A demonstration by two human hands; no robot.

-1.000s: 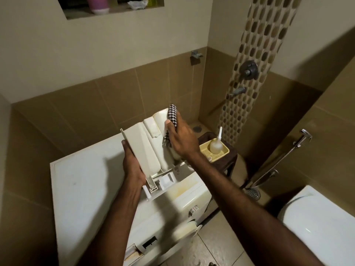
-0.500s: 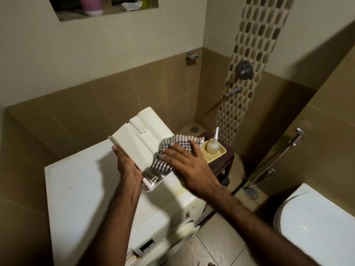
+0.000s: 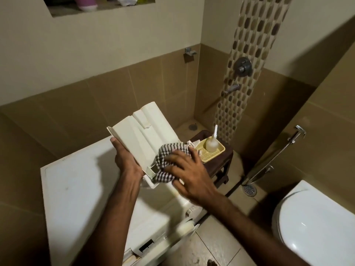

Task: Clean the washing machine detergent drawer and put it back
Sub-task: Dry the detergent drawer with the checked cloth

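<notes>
While the detergent drawer (image 3: 146, 139) is held tilted in the air above the washing machine (image 3: 80, 189), its far end rises toward the tiled wall with free space on every side. Left hand (image 3: 124, 160) grips the drawer's left edge, fingers curled under it. Right hand (image 3: 189, 175) lies with fingers spread and nearly straight on a black-and-white checked cloth (image 3: 168, 160), pressing it against the drawer's lower right end. Cream, hard plastic forms the drawer, moulded in long ridges and channels; the cloth is soft and bunched. Just beyond, a dark stool (image 3: 221, 166) carries a yellow tray (image 3: 213, 154) holding a clear bottle (image 3: 211, 144) with a white nozzle. A white toilet (image 3: 315, 221) stands to the right.
</notes>
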